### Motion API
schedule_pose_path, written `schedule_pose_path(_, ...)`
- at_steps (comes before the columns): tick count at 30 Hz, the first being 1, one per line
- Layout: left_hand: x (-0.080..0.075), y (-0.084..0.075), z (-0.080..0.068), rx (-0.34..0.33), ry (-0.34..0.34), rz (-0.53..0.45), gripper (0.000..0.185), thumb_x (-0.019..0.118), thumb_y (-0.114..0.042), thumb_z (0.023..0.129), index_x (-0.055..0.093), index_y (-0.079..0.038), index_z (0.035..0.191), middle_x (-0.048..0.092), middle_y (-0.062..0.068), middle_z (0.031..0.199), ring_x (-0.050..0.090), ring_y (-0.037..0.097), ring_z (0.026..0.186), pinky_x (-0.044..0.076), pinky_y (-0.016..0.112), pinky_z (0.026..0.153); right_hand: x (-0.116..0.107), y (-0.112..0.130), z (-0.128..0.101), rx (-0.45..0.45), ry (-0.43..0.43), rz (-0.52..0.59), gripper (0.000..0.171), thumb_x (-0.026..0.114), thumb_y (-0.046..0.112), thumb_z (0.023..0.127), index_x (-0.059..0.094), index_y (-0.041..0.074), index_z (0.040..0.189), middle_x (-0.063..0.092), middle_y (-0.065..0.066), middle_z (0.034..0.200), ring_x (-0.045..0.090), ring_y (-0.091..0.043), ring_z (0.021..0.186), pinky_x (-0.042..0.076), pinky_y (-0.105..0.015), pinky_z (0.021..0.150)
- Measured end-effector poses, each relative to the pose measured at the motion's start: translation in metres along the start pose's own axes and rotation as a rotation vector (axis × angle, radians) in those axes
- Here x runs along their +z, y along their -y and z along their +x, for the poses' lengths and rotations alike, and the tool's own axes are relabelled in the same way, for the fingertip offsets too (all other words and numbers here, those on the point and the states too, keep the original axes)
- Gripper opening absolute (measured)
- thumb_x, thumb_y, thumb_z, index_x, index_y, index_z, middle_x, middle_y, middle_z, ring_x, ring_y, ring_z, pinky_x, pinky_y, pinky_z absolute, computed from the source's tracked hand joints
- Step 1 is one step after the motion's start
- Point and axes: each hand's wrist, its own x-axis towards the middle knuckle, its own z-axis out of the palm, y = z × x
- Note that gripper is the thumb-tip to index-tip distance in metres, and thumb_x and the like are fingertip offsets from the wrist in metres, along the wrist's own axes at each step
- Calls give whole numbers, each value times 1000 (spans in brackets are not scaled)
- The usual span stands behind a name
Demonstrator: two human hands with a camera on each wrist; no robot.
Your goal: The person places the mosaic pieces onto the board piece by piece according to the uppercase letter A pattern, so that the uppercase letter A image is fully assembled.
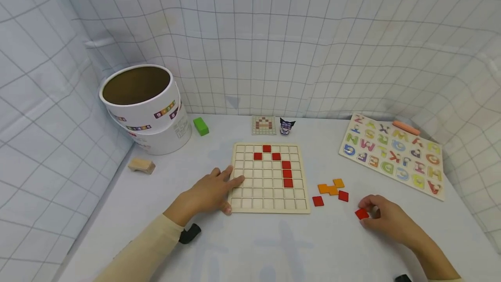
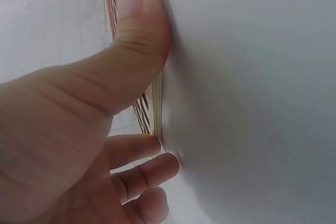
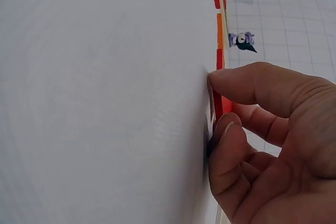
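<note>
My left hand (image 1: 211,189) rests at the left side of a pale wooden grid board (image 1: 270,206), fingers spread, one fingertip over its squares and the thumb by the lower corner. Red square tiles (image 1: 287,173) sit in several of the board's cells, some in a column at the right. Right of the board, my right hand (image 1: 385,219) pinches a red tile (image 1: 362,214) between thumb and fingers, low at the table. Nearby lie two loose red tiles (image 1: 318,201) and a few orange tiles (image 1: 332,190). In the right wrist view, the fingers partly hide the pinched tile (image 3: 226,103).
Behind the board are a small pattern card (image 1: 264,125) and a purple-black figure (image 1: 286,126). An alphabet board (image 1: 395,156) with an orange stick (image 1: 406,128) lies right. A white bucket (image 1: 156,116), a green block (image 1: 201,126) and a wooden block (image 1: 141,166) stand left.
</note>
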Motion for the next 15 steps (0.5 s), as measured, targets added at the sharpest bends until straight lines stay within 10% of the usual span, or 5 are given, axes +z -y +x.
schedule_pose_path(15, 1, 1, 0, -2, -1, 10, 97, 84, -45, 73, 41, -25, 158, 28, 23, 164, 42, 41, 133, 43, 52, 103, -10, -4, 4, -39, -112, 393, 46, 76, 26, 94, 54, 4, 127, 60, -13, 100, 64, -26, 72, 57, -32, 66)
